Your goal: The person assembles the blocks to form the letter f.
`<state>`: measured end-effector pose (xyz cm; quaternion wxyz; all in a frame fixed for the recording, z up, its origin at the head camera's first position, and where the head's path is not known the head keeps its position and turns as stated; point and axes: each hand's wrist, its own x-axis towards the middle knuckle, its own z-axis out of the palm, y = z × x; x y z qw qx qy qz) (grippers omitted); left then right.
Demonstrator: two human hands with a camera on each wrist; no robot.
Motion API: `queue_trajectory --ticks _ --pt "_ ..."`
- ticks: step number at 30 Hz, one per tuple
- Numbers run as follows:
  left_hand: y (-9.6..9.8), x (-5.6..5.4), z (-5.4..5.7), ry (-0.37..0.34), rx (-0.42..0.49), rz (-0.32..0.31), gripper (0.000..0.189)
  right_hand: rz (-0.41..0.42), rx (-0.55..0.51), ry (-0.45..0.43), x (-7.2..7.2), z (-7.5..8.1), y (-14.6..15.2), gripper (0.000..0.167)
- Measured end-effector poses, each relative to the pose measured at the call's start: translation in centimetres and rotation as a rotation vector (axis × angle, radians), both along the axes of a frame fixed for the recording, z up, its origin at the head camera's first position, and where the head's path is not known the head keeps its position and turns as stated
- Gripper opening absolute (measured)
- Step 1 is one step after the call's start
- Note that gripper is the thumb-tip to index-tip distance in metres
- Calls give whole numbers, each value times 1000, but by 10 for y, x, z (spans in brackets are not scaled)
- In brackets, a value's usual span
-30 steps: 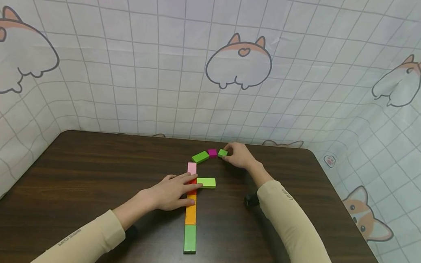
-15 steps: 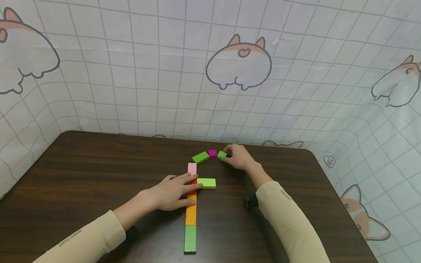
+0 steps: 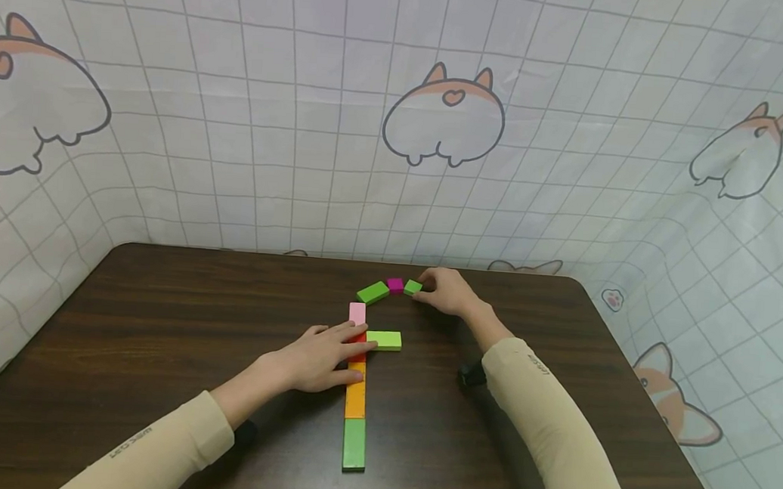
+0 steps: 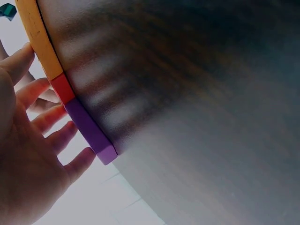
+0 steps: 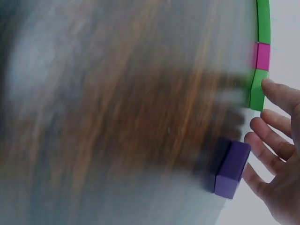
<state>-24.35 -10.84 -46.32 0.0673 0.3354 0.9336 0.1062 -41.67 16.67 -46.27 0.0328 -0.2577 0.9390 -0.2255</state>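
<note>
My right hand (image 3: 448, 291) pinches a small green block (image 3: 413, 288) at the right end of a curved row. Beside it sit a magenta block (image 3: 395, 285) and a longer green block (image 3: 373, 292). A purple block (image 5: 233, 169) lies by the outer fingers in the right wrist view; the head view hides it. My left hand (image 3: 318, 357) rests spread over the straight column: pink block (image 3: 357, 312), red block (image 4: 63, 89), orange blocks (image 3: 355, 401), dark green block (image 3: 353, 444). Another purple block (image 4: 91, 131) touches the red one under that hand. A lime block (image 3: 385, 340) extends rightward.
The dark wooden table (image 3: 176, 298) ends at a back edge just behind the curved row. A white gridded cloth (image 3: 234, 150) with corgi drawings hangs behind and beside it. Dark wrist devices (image 3: 471, 373) sit under the forearms.
The small green block has shifted very slightly toward the person, with the right hand on it. The right forearm has swung a little to the right. The left hand stays put.
</note>
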Motion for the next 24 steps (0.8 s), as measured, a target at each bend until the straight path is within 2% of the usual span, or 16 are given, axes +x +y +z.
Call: queue_trajectory --ticks 13,24 --pt "1 1 1 7 -5 -2 60 23 2 27 6 4 28 40" --pt "1 1 1 3 -5 -1 60 28 -17 7 22 6 53 44"
